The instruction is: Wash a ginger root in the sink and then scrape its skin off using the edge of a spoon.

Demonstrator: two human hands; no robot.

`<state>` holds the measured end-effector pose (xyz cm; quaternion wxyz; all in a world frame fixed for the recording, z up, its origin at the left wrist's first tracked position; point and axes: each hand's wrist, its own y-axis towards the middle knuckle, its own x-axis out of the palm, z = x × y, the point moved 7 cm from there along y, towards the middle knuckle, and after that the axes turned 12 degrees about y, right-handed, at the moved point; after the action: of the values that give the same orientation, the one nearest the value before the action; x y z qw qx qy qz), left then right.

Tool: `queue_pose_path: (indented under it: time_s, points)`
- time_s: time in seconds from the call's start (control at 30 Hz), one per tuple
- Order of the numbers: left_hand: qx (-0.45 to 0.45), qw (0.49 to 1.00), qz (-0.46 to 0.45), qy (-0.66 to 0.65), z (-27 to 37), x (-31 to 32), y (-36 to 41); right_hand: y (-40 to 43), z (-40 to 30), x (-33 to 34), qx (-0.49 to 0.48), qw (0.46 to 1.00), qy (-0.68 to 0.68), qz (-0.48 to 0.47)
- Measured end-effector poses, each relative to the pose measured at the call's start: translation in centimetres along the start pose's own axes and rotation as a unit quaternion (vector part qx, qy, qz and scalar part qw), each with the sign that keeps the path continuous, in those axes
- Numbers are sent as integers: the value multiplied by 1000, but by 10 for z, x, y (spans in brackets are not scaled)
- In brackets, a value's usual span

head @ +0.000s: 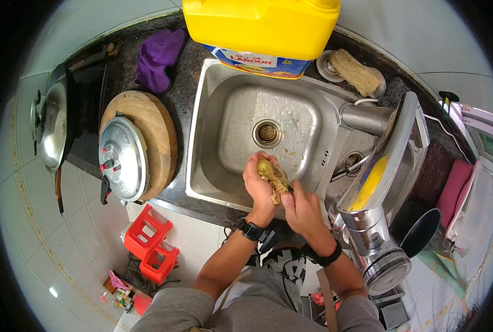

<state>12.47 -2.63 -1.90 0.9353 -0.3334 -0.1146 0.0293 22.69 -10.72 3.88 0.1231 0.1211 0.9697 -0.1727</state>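
Note:
My left hand is closed around a knobbly ginger root, held over the near edge of a stainless steel sink basin. At the root's right side is my right hand, its thumb and fingers pinched on something small and dark that is mostly hidden; I cannot tell what it is. Brownish scraps and water drops lie on the basin floor, near the drain strainer.
A yellow jug stands behind the basin. To the left, a pressure cooker rests on a round wooden chopping board, near a purple cloth. The large chrome faucet rises at right. Red plastic stools stand on the floor.

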Motion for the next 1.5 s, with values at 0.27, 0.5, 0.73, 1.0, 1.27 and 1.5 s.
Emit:
queue_pose_path:
  time_s: [0.27,0.5,0.73,1.0,1.27,1.5]
  points:
    - [-26,994,-19,-107,-7,-2,4,1,-17,-6,37,998,51,-16]
    - [-16,999,-3,-48,7,7,-4,-3,3,1,-33,999,-5,15]
    - [-51,986,-91,-134,-6,7,1,-10,10,4,32,988,153,2]
    - [-127,983,-128,-35,8,9,7,4,-14,-17,-3,997,71,9]
    - [-142,977,-160,3,3,20,9,16,-18,-18,-21,999,31,4]
    - [-222,972,-69,21,-9,9,9,16,-10,-8,5,1000,-6,-16]
